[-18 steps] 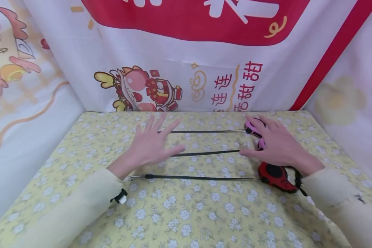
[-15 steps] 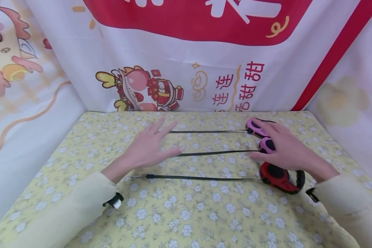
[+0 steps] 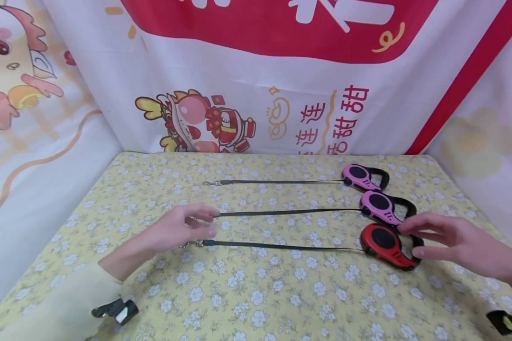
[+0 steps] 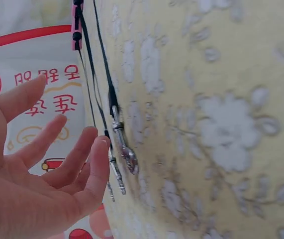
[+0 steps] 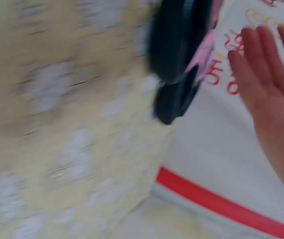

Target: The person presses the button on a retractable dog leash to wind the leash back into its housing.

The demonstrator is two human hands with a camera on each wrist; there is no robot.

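The left hand (image 3: 177,228) lies relaxed, holding nothing, beside the metal clip (image 3: 190,244). The right hand (image 3: 456,241), fingers straight, touches the red retractable leash (image 3: 384,245).

Worktop (image 3: 256,303) with yellow floral cloth. Three retractable leashes lie on it, cords running left: far pink leash (image 3: 358,176), middle pink leash (image 3: 379,206), near red leash (image 3: 384,244).

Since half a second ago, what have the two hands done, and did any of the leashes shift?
Both hands drew back toward the person. The left hand left the two far straps and now sits at the clip ends of the middle and near straps. The right hand came off the pink cases and now reaches the red leash case. The three leashes stayed put.
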